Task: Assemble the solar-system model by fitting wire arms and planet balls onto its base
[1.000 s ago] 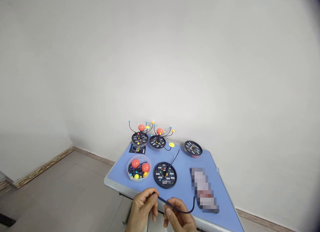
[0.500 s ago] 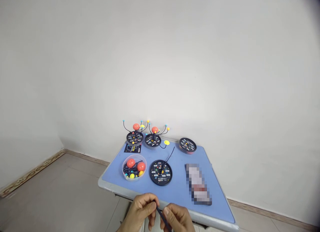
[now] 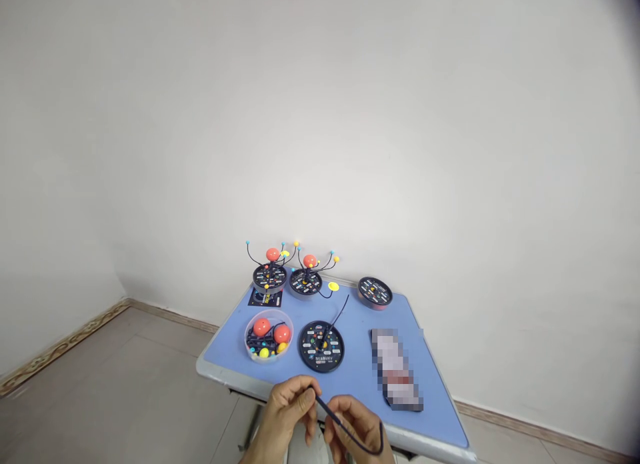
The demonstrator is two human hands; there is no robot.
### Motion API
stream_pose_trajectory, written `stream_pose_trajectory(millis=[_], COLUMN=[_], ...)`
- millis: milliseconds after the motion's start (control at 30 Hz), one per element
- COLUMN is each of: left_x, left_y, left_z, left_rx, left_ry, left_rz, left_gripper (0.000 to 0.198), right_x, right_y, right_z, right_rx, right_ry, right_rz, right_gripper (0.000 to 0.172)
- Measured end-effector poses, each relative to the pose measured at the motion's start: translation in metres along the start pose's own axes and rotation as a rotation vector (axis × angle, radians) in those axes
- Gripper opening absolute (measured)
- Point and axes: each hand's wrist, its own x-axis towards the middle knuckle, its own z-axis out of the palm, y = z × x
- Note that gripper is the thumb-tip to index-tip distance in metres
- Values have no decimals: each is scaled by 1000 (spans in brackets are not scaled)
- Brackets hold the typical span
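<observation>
Over the table's near edge, my left hand (image 3: 290, 411) pinches one end of a thin black rod (image 3: 327, 411) between thumb and forefinger. The fingers of my right hand (image 3: 353, 427) are closed on the rod farther along, and its hooked end curves up at the right. Just beyond my hands lies a round black disc (image 3: 311, 362) with printed planets and labels; one curved black rod (image 3: 343, 308) rises from its middle. To its left, a clear plastic tub (image 3: 247, 341) holds red balls (image 3: 261, 327), small yellow and blue balls, and black pieces.
Two planet models (image 3: 270, 277) (image 3: 306, 282) with red centre balls stand at the back left of the blue table (image 3: 350, 391), beside a dark printed card (image 3: 257, 299). A black-lidded round tub (image 3: 375, 291) stands back right. A blurred packet (image 3: 395, 367) lies at the right.
The rod has turned in my fingers, so its long curved end now shows at the right. My right hand has shifted its grip along it. The things on the table stay put.
</observation>
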Motion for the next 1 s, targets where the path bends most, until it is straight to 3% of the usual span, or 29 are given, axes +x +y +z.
stream_pose_trajectory(millis=[167, 333, 467, 733, 1000], left_x=[4, 5, 7, 10, 6], left_y=[4, 2, -3, -16, -13], left_z=[9, 14, 14, 5, 3], left_rx=[-28, 4, 32, 81, 64], left_ry=[102, 125, 118, 98, 74], left_rz=[41, 48, 53, 96, 141], left_gripper=[50, 52, 55, 52, 47], right_x=[1, 3, 5, 8, 7], right_y=[11, 13, 13, 18, 18], right_z=[7, 12, 15, 13, 12], right_rx=[16, -64, -101, -88, -83], right_ry=[173, 324, 404, 408, 409], right_rz=[-229, -320, -347, -308, -333], right_gripper=[46, 36, 39, 40, 34])
